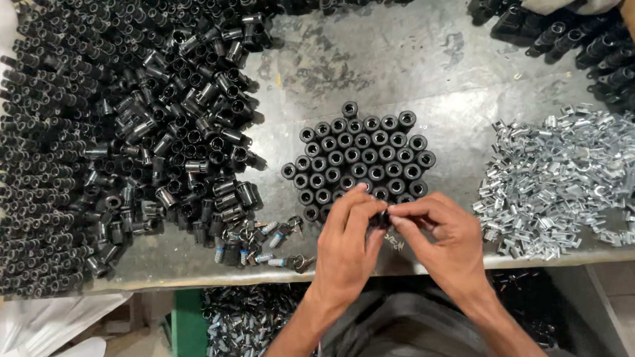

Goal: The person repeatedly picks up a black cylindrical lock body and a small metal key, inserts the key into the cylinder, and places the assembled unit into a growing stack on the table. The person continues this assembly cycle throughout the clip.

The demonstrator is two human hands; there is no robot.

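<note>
Standing next to this bench: along the left edge of the worktop (398,61) a huge heap of black tubes (116,137) is lying every which way. Mid-bench, a tidy cluster of upright tubes (359,159) is standing. At the near edge the left hand (345,245) and right hand (441,241) are pinching one small black tube (383,218) together, fingertips closed on it. I'd keep it square while fitting. Silver clips (567,178) are piling toward the right edge.
</note>
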